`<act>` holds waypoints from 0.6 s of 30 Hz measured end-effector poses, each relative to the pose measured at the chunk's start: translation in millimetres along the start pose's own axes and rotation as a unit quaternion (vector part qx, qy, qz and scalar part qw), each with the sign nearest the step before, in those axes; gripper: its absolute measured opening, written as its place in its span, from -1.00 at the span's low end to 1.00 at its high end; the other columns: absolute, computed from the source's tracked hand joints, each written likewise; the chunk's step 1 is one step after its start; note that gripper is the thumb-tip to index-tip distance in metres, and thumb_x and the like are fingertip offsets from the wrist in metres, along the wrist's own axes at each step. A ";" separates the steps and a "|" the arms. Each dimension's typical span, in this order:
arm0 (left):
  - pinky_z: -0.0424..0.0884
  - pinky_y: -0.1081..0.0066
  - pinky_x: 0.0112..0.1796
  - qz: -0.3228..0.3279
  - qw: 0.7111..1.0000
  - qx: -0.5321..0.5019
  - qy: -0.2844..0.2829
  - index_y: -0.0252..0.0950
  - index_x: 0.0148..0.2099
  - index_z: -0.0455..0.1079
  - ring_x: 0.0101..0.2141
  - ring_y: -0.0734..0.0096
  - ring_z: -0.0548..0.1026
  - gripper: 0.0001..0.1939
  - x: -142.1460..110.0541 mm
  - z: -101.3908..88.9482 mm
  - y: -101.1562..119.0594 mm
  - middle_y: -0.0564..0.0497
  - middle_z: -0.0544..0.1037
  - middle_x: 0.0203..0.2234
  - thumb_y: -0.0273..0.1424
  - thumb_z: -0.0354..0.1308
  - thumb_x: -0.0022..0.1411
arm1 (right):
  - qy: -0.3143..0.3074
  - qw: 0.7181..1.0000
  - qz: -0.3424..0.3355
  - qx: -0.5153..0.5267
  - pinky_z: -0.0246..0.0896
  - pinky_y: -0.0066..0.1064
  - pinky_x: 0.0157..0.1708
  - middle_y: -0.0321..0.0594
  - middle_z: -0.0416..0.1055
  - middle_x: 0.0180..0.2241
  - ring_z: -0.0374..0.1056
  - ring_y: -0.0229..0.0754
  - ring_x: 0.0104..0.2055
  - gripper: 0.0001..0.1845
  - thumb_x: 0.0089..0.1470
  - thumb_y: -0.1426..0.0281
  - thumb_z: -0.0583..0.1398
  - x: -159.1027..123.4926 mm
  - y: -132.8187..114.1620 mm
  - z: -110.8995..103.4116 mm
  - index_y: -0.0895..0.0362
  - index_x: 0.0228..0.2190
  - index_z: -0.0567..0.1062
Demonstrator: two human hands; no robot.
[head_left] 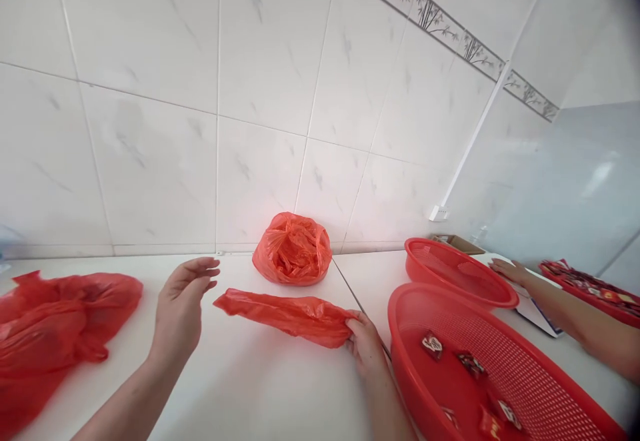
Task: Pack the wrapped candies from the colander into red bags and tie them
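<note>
My right hand (367, 345) is closed on one end of a long, flattened red plastic bag (287, 315) that stretches leftward just over the white counter (240, 387). My left hand (184, 297) hovers open, fingers spread, a short way left of the bag's free end, touching nothing. A bunched red plastic bag (293, 249) sits behind it against the tiled wall.
A heap of red plastic bags (55, 334) lies at the left edge. A red mesh basket (545, 374) holding several small wrapped packets sits at lower right, with another red basket (457, 271) behind it. Another person's hand (507, 270) and forearm rest beside that basket.
</note>
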State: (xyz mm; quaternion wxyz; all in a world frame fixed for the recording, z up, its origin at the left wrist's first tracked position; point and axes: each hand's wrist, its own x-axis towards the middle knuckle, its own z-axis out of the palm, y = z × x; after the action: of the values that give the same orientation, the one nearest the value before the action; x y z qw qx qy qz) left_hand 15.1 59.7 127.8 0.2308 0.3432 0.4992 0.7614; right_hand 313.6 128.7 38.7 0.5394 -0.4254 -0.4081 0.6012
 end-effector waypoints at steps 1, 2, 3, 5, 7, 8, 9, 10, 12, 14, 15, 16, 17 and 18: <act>0.34 0.35 -0.17 0.010 0.999 0.019 -0.031 -0.17 -0.25 0.46 -0.16 0.25 0.44 -0.79 -3.6 5.0 10.3 0.03 0.52 -0.22 -0.40 0.15 -0.01 | -0.010 1.000 0.003 -0.002 0.25 -0.42 -0.38 -0.28 0.47 -0.41 0.38 -0.20 -0.38 -0.79 -0.23 0.39 0.21 -1.1 -0.3 1.9 0.13 -0.41 0.42; 0.35 0.35 -0.21 0.016 0.996 0.040 -0.080 -0.17 -0.28 0.48 -0.22 0.23 0.46 -0.81 -9.2 11.8 18.3 0.03 0.54 -0.29 -0.42 0.20 -0.04 | -0.021 1.000 0.007 -0.004 0.24 -0.44 -0.38 -0.30 0.46 -0.44 0.37 -0.22 -0.40 -0.81 -0.23 0.41 0.20 -2.5 -0.7 3.8 0.13 -0.43 0.42; 0.36 0.35 -0.25 0.018 0.988 0.061 -0.143 -0.16 -0.31 0.51 -0.26 0.21 0.47 -0.81 -16.2 19.9 23.4 0.02 0.56 -0.34 -0.42 0.23 -0.07 | -0.034 0.999 0.011 -0.007 0.22 -0.45 -0.40 -0.31 0.44 -0.46 0.35 -0.24 -0.42 -0.83 -0.23 0.43 0.20 -4.2 -1.5 5.8 0.14 -0.44 0.43; 0.38 0.33 -0.25 0.023 0.949 0.100 -0.299 -0.12 -0.25 0.54 -0.22 0.11 0.48 -0.68 -33.0 37.3 24.6 -0.02 0.59 -0.24 -0.44 0.32 -0.16 | -0.063 0.998 0.017 -0.015 0.17 -0.48 -0.45 -0.32 0.42 -0.51 0.30 -0.27 -0.47 -0.88 -0.21 0.43 0.18 -8.5 -4.3 9.7 0.16 -0.48 0.44; 0.38 0.33 -0.22 0.026 0.889 0.133 -0.437 -0.03 -0.05 0.50 -0.11 0.03 0.46 -0.34 -49.6 52.6 15.5 -0.01 0.51 -0.01 -0.49 0.40 -0.32 | -0.092 0.995 0.020 -0.024 0.12 -0.49 -0.49 -0.33 0.39 -0.56 0.25 -0.29 -0.52 -0.91 -0.17 0.41 0.18 -12.6 -8.3 12.7 0.17 -0.52 0.45; 0.38 0.35 -0.25 0.024 0.866 0.146 -0.477 0.00 0.02 0.46 -0.12 0.03 0.47 -0.21 -56.5 58.8 8.4 0.01 0.50 0.02 -0.53 0.40 -0.38 | -0.106 0.994 0.022 -0.027 0.11 -0.49 -0.49 -0.33 0.37 -0.57 0.24 -0.30 -0.53 -0.91 -0.15 0.39 0.18 -14.0 -10.6 13.6 0.17 -0.53 0.44; 0.36 0.37 -0.32 0.018 0.856 0.156 -0.493 0.01 0.03 0.45 -0.18 0.06 0.49 -0.18 -62.0 63.9 0.7 0.02 0.54 -0.05 -0.56 0.39 -0.39 | -0.118 0.992 0.025 -0.029 0.11 -0.49 -0.49 -0.33 0.37 -0.57 0.24 -0.30 -0.53 -0.90 -0.14 0.38 0.18 -14.9 -12.9 13.9 0.17 -0.52 0.44; 0.32 0.39 -0.40 0.011 0.856 0.162 -0.491 0.00 -0.02 0.48 -0.29 0.13 0.50 -0.28 -65.9 68.1 -7.1 0.04 0.59 -0.19 -0.56 0.35 -0.34 | -0.128 0.991 0.026 -0.030 0.13 -0.48 -0.47 -0.33 0.39 -0.55 0.26 -0.28 -0.51 -0.88 -0.13 0.36 0.19 -15.2 -15.2 13.8 0.16 -0.49 0.45; 0.18 0.42 -0.51 0.000 0.877 0.168 -0.450 -0.06 -0.28 0.53 -0.52 0.28 0.40 -0.69 -68.3 73.7 -20.8 0.10 0.53 -0.53 -0.49 0.24 -0.14 | -0.119 0.991 -0.002 -0.057 0.19 -0.44 -0.39 -0.27 0.44 -0.39 0.33 -0.22 -0.40 -0.76 -0.13 0.33 0.22 -15.3 -20.1 13.4 0.13 -0.33 0.46; 0.08 0.43 -0.55 -0.008 0.901 0.169 -0.399 -0.14 -0.48 0.45 -0.60 0.37 0.29 -0.90 -65.1 76.1 -30.1 0.11 0.41 -0.64 -0.42 0.14 0.01 | -0.040 0.987 -0.083 -0.133 0.22 -0.39 -0.29 -0.21 0.42 -0.24 0.33 -0.17 -0.28 -0.59 -0.15 0.31 0.25 -17.4 -25.6 15.2 0.10 -0.18 0.43; 0.05 0.44 -0.56 -0.016 0.912 0.169 -0.374 -0.16 -0.52 0.41 -0.61 0.39 0.26 -0.88 -62.6 76.5 -32.9 0.11 0.39 -0.64 -0.40 0.11 0.04 | 0.019 0.973 -0.139 -0.183 0.22 -0.37 -0.25 -0.20 0.40 -0.21 0.31 -0.16 -0.25 -0.58 -0.15 0.30 0.25 -20.4 -28.6 18.0 0.09 -0.17 0.42; 0.02 0.44 -0.57 -0.027 0.921 0.168 -0.350 -0.18 -0.55 0.37 -0.61 0.41 0.23 -0.85 -60.3 76.4 -34.7 0.11 0.38 -0.64 -0.38 0.11 0.05 | 0.074 0.951 -0.191 -0.231 0.20 -0.38 -0.25 -0.20 0.39 -0.24 0.29 -0.16 -0.26 -0.65 -0.12 0.30 0.23 -24.9 -31.5 22.3 0.10 -0.21 0.43; 0.01 0.45 -0.57 -0.039 0.928 0.166 -0.331 -0.19 -0.56 0.34 -0.61 0.42 0.22 -0.84 -58.8 76.1 -35.4 0.12 0.37 -0.65 -0.37 0.11 0.05 | 0.109 0.929 -0.230 -0.268 0.19 -0.39 -0.28 -0.23 0.38 -0.32 0.27 -0.18 -0.31 -0.76 -0.07 0.29 0.20 -30.7 -33.8 28.0 0.10 -0.30 0.42; 0.01 0.45 -0.57 -0.052 0.933 0.162 -0.316 -0.20 -0.57 0.31 -0.60 0.42 0.22 -0.83 -58.4 75.7 -35.3 0.12 0.36 -0.65 -0.36 0.12 0.04 | 0.110 0.915 -0.251 -0.295 0.16 -0.42 -0.35 -0.27 0.35 -0.40 0.24 -0.21 -0.38 -0.85 -0.01 0.28 0.16 -37.5 -35.3 34.9 0.09 -0.38 0.40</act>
State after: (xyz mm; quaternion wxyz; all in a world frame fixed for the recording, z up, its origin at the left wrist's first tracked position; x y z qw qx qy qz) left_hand 110.8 78.7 98.5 0.3577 0.5725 0.5339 0.5092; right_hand 293.1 93.3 85.5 0.5641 -0.5122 -0.5985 0.2475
